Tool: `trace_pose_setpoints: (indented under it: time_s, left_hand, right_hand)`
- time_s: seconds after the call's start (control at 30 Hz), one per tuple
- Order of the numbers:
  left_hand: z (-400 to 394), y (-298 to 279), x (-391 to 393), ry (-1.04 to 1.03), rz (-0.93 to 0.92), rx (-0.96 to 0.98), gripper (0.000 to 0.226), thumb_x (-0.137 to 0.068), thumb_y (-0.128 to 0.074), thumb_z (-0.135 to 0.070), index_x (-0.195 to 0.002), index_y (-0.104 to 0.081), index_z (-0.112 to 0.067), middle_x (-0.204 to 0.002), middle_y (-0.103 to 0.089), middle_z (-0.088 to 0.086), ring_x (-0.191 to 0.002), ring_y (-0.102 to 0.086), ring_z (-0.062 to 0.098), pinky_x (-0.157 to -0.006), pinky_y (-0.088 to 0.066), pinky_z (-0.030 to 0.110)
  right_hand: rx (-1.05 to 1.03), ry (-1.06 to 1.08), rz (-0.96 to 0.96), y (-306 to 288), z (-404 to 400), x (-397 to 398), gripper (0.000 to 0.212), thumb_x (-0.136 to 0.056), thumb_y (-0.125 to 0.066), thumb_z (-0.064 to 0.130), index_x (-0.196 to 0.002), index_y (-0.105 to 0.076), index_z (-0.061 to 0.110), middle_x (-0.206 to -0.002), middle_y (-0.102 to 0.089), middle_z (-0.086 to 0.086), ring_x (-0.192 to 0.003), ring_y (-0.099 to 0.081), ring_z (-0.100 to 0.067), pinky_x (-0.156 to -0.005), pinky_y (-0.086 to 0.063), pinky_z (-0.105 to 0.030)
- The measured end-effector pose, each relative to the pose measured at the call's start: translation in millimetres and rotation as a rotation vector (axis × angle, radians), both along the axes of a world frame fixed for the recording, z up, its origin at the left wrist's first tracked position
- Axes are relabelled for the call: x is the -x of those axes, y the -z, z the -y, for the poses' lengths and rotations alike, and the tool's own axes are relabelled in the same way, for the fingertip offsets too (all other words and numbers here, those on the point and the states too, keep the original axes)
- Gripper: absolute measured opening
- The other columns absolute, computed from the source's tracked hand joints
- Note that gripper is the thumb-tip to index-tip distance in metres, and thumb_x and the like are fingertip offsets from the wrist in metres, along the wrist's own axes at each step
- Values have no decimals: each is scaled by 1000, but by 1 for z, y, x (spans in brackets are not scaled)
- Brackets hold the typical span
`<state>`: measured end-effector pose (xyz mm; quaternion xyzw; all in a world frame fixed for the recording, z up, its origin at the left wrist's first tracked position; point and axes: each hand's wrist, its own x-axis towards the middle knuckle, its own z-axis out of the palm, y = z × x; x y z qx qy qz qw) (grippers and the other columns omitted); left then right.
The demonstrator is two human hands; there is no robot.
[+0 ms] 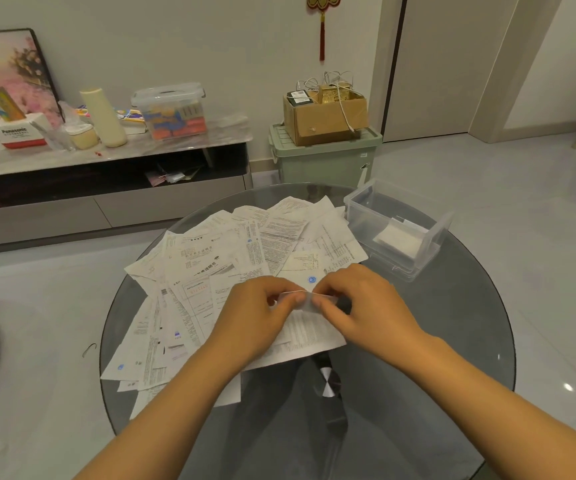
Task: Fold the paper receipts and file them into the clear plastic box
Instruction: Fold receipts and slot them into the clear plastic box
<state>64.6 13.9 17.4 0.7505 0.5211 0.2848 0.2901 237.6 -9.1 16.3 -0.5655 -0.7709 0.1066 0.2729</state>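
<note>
Left hand [258, 306] and right hand [359, 303] meet fingertip to fingertip, both pinching one small receipt [309, 301]. Loose receipts [210, 268] spread beneath and left of them. The clear plastic box [397, 226] sits beyond the right hand.

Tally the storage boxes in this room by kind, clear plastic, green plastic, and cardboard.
Clear plastic: 2, the open box on the glass table and the lidded box on the cabinet.
Green plastic: 1, the bin.
Cardboard: 1, the carton.
Total: 4
</note>
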Motion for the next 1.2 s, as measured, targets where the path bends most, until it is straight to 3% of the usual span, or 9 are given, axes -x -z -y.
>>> trace_pose_setpoints:
  time_s: [0.1,0.23,0.37,0.5,0.63,0.73,0.83,0.93,1.2]
  left_hand:
    - [-10,-8,-14,17,38,9,14,-90,-60,-26,-89,-72,-32,-84,-68,-18,-83,-61,2,-74,-44,11]
    - [-29,-20,-37,43,71,5,13,-89,-62,-26,-97,-72,-25,-92,-69,-13,-87,-63,6,-82,-49,18]
    - [-53,-35,-62,68,116,-4,11,-85,-67,-20,-90,-75,-26,-77,-67,-19,-77,-64,-2,-70,-47,7]
    - [-74,-46,-90,109,123,-11,15,-85,-67,-18,-96,-75,-22,-81,-70,-10,-75,-62,-3,-65,-46,4]
    - [-94,-55,-117,147,125,-43,16,-87,-64,-20,-101,-71,-24,-86,-66,-12,-77,-59,-4,-69,-43,6]
    - [-110,-58,-138,145,93,-103,14,-90,-61,-19,-98,-72,-23,-87,-66,-11,-80,-59,2,-73,-46,14]
    - [-126,-53,-160,158,-41,-148,15,-90,-58,-20,-94,-72,-25,-92,-69,-9,-88,-60,10,-89,-47,31]
    - [-142,-52,-172,210,-314,-172,18,-92,-54,-23,-94,-71,-28,-98,-70,-9,-99,-57,15,-103,-29,36]
    - [-169,-52,-199,402,-778,-124,10,-85,-66,-22,-92,-73,-26,-84,-63,-8,-92,-54,16,-84,-22,29]
  right_hand:
    - [-3,48,-39,-10,-7,-12,13,-89,-58,34,-91,-69,27,-84,-60,18,-82,-45,0,-72,-37,-14]
    - [-2,139,-63,-20,-15,-29,13,-89,-59,31,-91,-70,25,-80,-56,18,-80,-44,0,-70,-35,-13]
    - [5,203,-82,-39,-28,-55,13,-89,-60,26,-90,-72,23,-82,-65,11,-80,-48,-4,-70,-34,-16]
    - [7,282,-51,-50,-46,-80,5,-86,-63,30,-88,-68,31,-78,-60,9,-73,-49,-4,-64,-37,-14]
    - [-21,362,-34,-61,-63,-98,6,-86,-63,30,-86,-69,29,-78,-61,9,-77,-55,-10,-71,-50,-30]
    - [-45,461,10,-66,-78,-112,12,-87,-61,24,-89,-73,20,-80,-60,5,-79,-56,-15,-68,-46,-29]
    - [19,532,60,-64,-91,-125,15,-87,-59,20,-92,-73,20,-87,-68,-1,-83,-60,-21,-68,-44,-27]
    - [120,550,156,-60,-101,-131,13,-84,-60,18,-89,-71,23,-91,-70,-2,-87,-60,-23,-70,-42,-26]
    - [287,481,515,-49,-123,-133,13,-79,-65,26,-91,-66,20,-85,-65,3,-84,-53,-20,-83,-30,-28]
